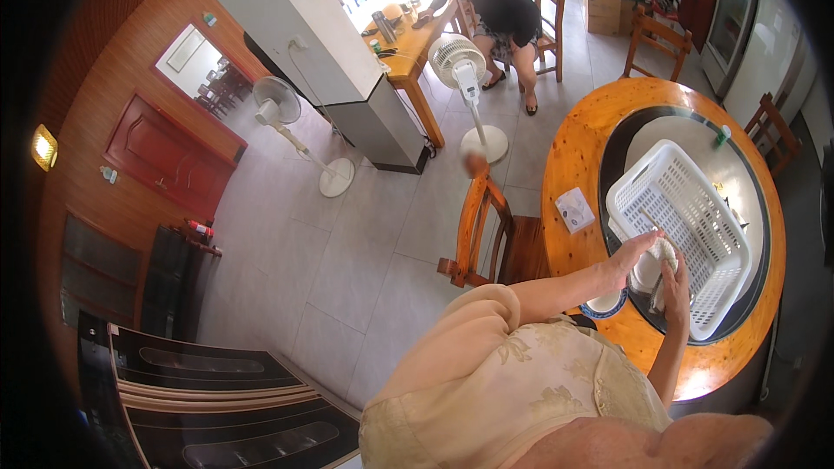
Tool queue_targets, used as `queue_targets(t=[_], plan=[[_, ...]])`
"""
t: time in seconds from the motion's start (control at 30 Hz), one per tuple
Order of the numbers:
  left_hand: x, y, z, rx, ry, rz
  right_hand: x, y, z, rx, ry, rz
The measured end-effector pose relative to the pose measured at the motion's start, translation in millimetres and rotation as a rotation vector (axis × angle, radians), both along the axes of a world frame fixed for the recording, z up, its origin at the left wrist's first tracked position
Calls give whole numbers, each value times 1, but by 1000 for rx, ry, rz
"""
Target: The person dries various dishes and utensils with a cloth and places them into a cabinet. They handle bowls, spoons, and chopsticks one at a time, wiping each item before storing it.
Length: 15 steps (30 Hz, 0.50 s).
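Just above the near side of a white slotted plastic basket (717,234), my two hands are close together on a pale cloth (664,251). My left hand (635,253) pinches its upper part, and a thin brown stick (649,217), perhaps a chopstick, projects beyond the fingertips. My right hand (676,280) grips the cloth from the other side, with a greyish fold hanging below. Whatever the cloth wraps is hidden. A bowl with a blue patterned rim (607,305) stands at the table's near edge, below my left forearm and partly covered by it.
The basket rests on the turntable of a round wooden table (573,150). A tissue pack (575,210) and a small green-and-white container (722,135) are on the table. A wooden chair (524,247) stands left of it. Beyond are two fans (457,62) and a seated person (498,6).
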<state>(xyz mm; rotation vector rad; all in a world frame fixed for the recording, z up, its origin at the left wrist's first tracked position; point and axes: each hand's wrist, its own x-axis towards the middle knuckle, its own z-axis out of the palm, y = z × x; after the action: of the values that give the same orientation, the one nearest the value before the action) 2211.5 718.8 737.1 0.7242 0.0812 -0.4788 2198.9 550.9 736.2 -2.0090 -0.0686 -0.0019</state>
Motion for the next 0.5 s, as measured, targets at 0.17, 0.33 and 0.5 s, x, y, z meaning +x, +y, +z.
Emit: queue_targets(t=[0.17,0.33,0.5], plan=[[-9,-6,-7,-3,-53,31,4,-1,-10,73,93,-17],[-10,-10,-31,189,-7,26,1,4,-21,-163,-59,-174],[-18,-1,-35,359,78,15,-10,16,-7,-174,-100,-219]])
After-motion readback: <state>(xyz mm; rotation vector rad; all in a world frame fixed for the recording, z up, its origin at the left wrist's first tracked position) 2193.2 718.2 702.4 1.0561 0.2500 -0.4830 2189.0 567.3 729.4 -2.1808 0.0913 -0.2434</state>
